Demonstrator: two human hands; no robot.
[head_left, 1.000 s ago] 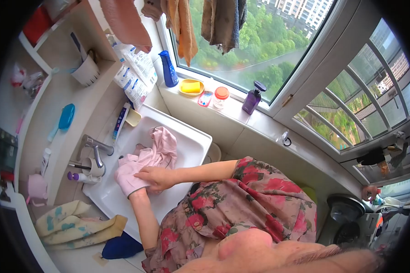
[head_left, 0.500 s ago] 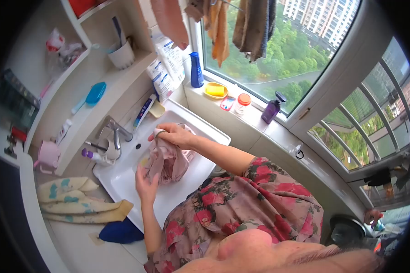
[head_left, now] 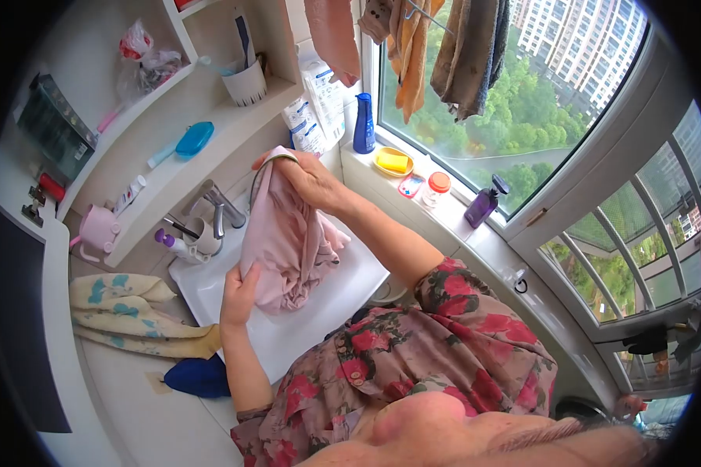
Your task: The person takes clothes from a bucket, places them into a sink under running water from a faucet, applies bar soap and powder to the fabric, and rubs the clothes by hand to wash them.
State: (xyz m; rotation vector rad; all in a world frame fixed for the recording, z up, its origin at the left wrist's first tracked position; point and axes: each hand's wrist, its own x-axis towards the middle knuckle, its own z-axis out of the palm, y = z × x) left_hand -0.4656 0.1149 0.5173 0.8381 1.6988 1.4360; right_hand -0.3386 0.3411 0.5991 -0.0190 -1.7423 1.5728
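Observation:
A wet-looking, crumpled pale pink garment (head_left: 284, 245) hangs above the white sink (head_left: 362, 284). It has a dark-edged band near its top. My right hand (head_left: 313, 180) is closed on that band and holds it high. Lower down, my left hand (head_left: 239, 294) grips the garment's left side between thumb and fingers. The folds bunch together at the bottom, over the basin. Just behind the cloth stands the metal faucet (head_left: 224, 206), and the cloth hides part of the basin.
A cup (head_left: 202, 236) and a purple-capped tube (head_left: 177, 246) stand beside the faucet. A patterned towel (head_left: 125, 315) and a blue cloth (head_left: 199, 377) lie left of the sink. The windowsill bears a blue bottle (head_left: 364, 124), yellow soap (head_left: 392, 161) and a purple pump bottle (head_left: 487, 204). Socks (head_left: 463, 58) hang overhead.
My right hand has raised the garment's band, so the cloth now hangs stretched out. My left hand, spread beside the cloth before, has closed on its side. The view has shifted slightly.

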